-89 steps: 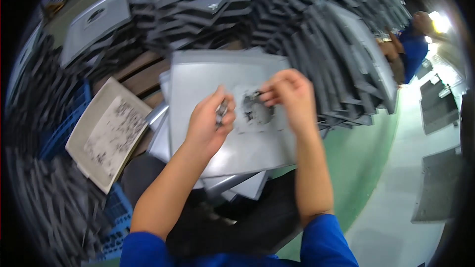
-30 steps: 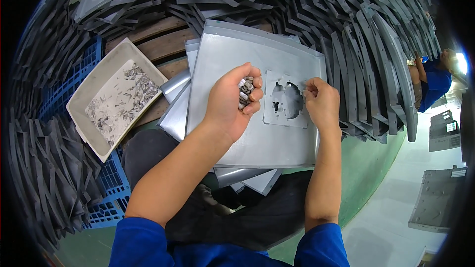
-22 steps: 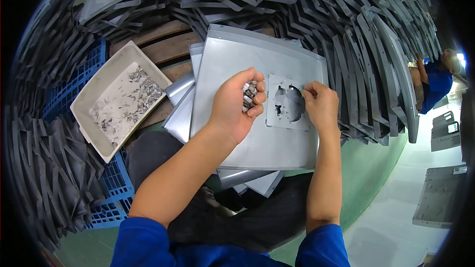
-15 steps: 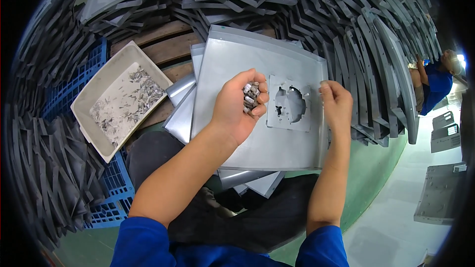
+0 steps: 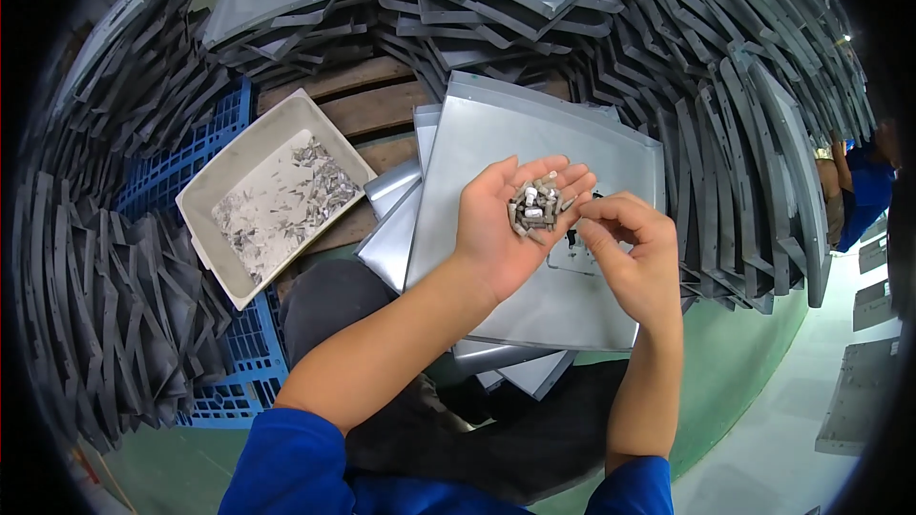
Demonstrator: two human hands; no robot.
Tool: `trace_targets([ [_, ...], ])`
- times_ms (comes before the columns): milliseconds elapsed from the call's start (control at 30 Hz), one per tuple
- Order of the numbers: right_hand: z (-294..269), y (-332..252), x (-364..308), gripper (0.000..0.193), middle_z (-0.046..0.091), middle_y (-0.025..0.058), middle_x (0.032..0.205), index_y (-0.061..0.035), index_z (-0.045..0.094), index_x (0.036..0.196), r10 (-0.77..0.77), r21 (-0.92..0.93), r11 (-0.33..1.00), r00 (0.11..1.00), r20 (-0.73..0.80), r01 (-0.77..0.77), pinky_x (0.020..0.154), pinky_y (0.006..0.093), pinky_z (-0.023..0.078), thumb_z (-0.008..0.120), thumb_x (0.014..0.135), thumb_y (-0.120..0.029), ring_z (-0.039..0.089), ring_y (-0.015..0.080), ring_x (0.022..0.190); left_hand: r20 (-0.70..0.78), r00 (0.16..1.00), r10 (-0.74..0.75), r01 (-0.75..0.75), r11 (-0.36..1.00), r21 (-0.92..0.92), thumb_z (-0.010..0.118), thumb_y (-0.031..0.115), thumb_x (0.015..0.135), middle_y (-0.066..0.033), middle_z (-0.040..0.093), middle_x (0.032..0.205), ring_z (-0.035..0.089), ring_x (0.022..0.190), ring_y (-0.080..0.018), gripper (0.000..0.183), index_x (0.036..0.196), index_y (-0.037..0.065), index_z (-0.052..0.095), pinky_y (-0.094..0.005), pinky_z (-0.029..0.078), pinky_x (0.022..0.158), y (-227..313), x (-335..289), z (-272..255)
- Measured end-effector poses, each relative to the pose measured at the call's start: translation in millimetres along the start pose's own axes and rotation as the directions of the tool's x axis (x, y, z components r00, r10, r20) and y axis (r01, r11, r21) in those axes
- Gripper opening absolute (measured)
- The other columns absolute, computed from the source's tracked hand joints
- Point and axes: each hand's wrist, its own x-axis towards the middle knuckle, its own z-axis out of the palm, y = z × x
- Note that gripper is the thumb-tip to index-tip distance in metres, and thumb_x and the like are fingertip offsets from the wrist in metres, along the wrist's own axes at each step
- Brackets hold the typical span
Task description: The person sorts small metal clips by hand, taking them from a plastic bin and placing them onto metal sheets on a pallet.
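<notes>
My left hand (image 5: 489, 240) is palm up over the metal panel, cupping a heap of small grey and whitish cylindrical plugs (image 5: 534, 210). Thumb and fingers of my right hand (image 5: 637, 253) are drawn together in a pinch at the heap's right side. Whether a plug is between those fingertips is too small to tell. Beneath both hands lies a flat silver metal panel (image 5: 496, 133) with raised edges. Its cutout is mostly covered by my hands. More panels stick out from under it at odd angles.
A beige plastic bin (image 5: 229, 272) with scattered small grey pieces sits at the left, by a wooden pallet (image 5: 382, 113) and a blue plastic pallet (image 5: 250, 362). Tall stacks of metal panels (image 5: 515, 5) curve around the far side and both flanks. A person in blue (image 5: 863, 186) is at far right.
My left hand has uncurled from around the plugs into a flatter palm. My right hand has come from the panel's right side to the heap. The whole view has shifted slightly.
</notes>
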Motion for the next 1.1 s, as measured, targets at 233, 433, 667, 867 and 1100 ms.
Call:
trace_targets([
  [233, 4.7, -2.1, 0.5, 0.012, 0.064, 0.0091, 0.077, 0.0033, 0.068, 0.088, -0.031, -0.161, 0.987, 0.999, -0.022, 0.027, 0.059, 0.0263, 0.047, 0.068, 0.076, 0.003, 0.060, 0.0145, 0.063, 0.017, 1.000, -0.013, 0.013, 1.000, 0.002, 0.031, 0.028, 0.099, -0.0271, 0.044, 0.136, 0.042, 0.132, -0.0371, 0.051, 0.131, -0.010, 0.037, -0.0464, 0.032, 0.112, -2.4, -1.0, 1.2],
  [433, 9.1, -1.5, 0.8, 0.012, 0.064, 0.0095, 0.077, 0.0029, 0.068, 0.088, -0.057, -0.202, 0.978, 0.998, -0.034, 0.049, 0.058, 0.0261, 0.048, 0.068, 0.075, 0.004, 0.060, 0.0153, 0.063, 0.002, 1.000, -0.002, 0.002, 0.999, 0.032, 0.032, 0.029, 0.099, -0.0260, 0.046, 0.134, 0.042, 0.131, -0.0364, 0.051, 0.131, -0.010, 0.038, -0.0472, 0.032, 0.111, -1.8, -3.4, 0.8],
  [667, 19.7, -4.4, 0.4, 0.012, 0.064, 0.0071, 0.079, 0.0028, 0.067, 0.088, -0.163, -0.203, 0.967, 0.986, -0.022, 0.156, 0.058, 0.0239, 0.046, 0.069, 0.076, 0.003, 0.058, 0.0117, 0.064, 0.053, 0.996, -0.064, 0.061, 0.996, 0.069, 0.033, 0.034, 0.099, -0.0225, 0.049, 0.135, 0.048, 0.125, -0.0341, 0.054, 0.132, -0.008, 0.041, -0.0485, 0.036, 0.107, -6.8, -3.6, -4.1],
  [867, 18.0, 3.9, -1.0, 0.011, 0.062, 0.0084, 0.078, 0.0018, 0.067, 0.087, -0.043, -0.188, 0.981, 0.999, -0.018, 0.039, 0.056, 0.0255, 0.045, 0.069, 0.076, 0.001, 0.056, 0.0137, 0.062, 0.055, 0.996, -0.070, 0.061, 0.986, 0.154, 0.033, 0.034, 0.099, -0.0200, 0.051, 0.134, 0.050, 0.122, -0.0320, 0.055, 0.133, -0.007, 0.043, -0.0461, 0.037, 0.106, -11.8, -3.4, -6.2],
  [1100, 18.9, 7.8, -0.5, 0.004, 0.061, 0.0057, 0.082, 0.0027, 0.064, 0.085, 0.083, 0.043, 0.996, 0.990, -0.117, -0.079, 0.056, 0.0236, 0.043, 0.066, 0.082, 0.002, 0.055, 0.0089, 0.064, 0.055, 0.997, -0.061, 0.054, 0.992, 0.117, 0.033, 0.034, 0.099, -0.0204, 0.051, 0.135, 0.052, 0.121, -0.0323, 0.055, 0.133, -0.008, 0.044, -0.0447, 0.038, 0.106, -13.5, -3.2, -8.2],
])
